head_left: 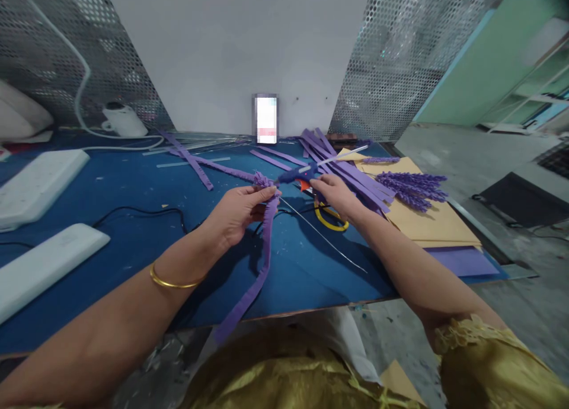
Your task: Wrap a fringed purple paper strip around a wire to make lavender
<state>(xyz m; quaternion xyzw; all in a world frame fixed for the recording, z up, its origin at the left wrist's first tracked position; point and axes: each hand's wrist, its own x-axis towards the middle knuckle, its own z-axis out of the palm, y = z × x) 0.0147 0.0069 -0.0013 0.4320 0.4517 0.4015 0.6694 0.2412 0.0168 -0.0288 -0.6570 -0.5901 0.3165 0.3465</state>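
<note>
My left hand (242,210) pinches a purple fringed paper strip (268,228) where it is wound in a ruffled bunch around a thin wire (322,237). The strip's long tail hangs down past the table's front edge. A blue glue gun (299,173) with an orange trigger is in my right hand (334,194), its nozzle close to the ruffled bunch. The clear glue stick (340,155) sticks out of the gun's back end. Whether the nozzle touches the paper cannot be made out.
Purple strips (355,175) lie behind my right hand, near yellow-handled scissors (331,218). Finished purple flower sprigs (413,189) rest on brown envelopes (444,225) at right. A phone (267,120) stands at the back; white power strips (48,267) and a black cable lie left.
</note>
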